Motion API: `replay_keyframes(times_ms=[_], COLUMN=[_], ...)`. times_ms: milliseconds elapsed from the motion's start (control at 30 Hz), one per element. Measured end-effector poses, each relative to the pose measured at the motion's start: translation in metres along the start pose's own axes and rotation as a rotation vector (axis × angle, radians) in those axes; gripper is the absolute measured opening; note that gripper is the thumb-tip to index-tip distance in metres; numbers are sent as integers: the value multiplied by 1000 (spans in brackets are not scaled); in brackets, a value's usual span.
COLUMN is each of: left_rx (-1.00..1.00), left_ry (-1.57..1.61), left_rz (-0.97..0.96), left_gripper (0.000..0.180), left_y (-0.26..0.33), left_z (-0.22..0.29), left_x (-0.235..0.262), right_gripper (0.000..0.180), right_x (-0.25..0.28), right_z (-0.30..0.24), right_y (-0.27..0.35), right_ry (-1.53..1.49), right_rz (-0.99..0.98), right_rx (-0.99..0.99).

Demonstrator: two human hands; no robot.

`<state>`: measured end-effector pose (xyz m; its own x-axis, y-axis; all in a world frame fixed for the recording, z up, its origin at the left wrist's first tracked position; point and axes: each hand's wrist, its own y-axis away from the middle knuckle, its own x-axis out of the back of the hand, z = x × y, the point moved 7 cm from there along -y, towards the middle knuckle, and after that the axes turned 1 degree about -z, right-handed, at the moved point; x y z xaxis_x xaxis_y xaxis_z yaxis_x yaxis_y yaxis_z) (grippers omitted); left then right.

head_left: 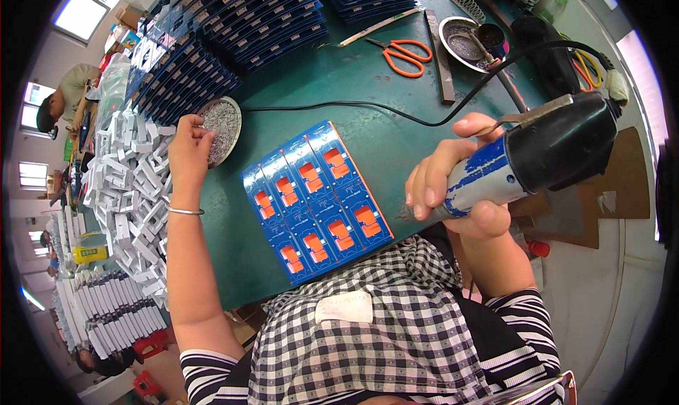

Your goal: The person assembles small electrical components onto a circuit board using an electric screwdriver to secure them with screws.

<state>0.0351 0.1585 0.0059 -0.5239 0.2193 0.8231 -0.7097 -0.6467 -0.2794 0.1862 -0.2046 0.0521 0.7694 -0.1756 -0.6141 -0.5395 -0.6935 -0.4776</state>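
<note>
My right hand is wrapped round an electric screwdriver with a black rear body and a worn blue-and-grey front, above the table's right side. Its tip is hidden behind my fingers. At the left, my left hand reaches into a round metal dish filled with small grey metal pieces, probably screws. Thumb and fingertips are drawn together there; what they hold is too small to make out. Between my hands a blue printed panel with two rows of orange shapes lies flat near the table's front edge.
White plastic parts are heaped at the left. Tall stacks of blue panels stand at the back. Orange-handled scissors, a metal bar and another dish lie far right. A black cord crosses the green table.
</note>
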Motion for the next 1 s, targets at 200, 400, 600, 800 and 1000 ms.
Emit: replay_keyframes(times_ms=[200, 400, 600, 800, 1000], left_rx=[1, -228, -140, 111, 232], left_ry=[-112, -163, -34, 593, 1087], left_rz=[-60, -41, -3, -36, -261], left_gripper=[15, 9, 9, 8, 12], left_y=[0, 0, 9, 40, 90], left_z=[20, 25, 30, 30, 72], left_x=[-2, 0, 9, 9, -15], right_gripper=[74, 78, 76, 75, 75], right_x=[0, 2, 2, 6, 1], right_z=[1, 2, 3, 2, 1], right_y=[-3, -3, -3, -2, -3], right_ry=[59, 102, 88, 145, 150], right_rz=[27, 64, 35, 91, 85], right_rx=[24, 19, 23, 59, 62])
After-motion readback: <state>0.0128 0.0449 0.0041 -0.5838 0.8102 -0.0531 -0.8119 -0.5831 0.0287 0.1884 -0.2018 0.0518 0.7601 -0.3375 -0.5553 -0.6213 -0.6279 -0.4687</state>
